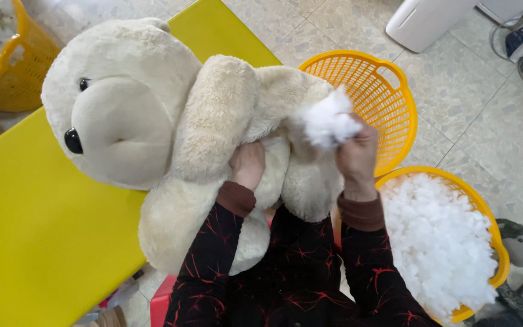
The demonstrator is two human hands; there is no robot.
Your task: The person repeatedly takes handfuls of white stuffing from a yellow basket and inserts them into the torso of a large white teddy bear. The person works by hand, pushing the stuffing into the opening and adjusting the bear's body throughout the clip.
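A large cream plush bear lies across a yellow table and my lap, its face turned to the left. My left hand grips the bear's body below one plush arm. My right hand is closed on a clump of white stuffing, held against the bear's right side. I cannot see the opening in the bear.
An empty orange basket stands on the tiled floor behind my right hand. A second orange basket full of white stuffing sits at my right. Another orange basket is at the top left. A white appliance stands at the top.
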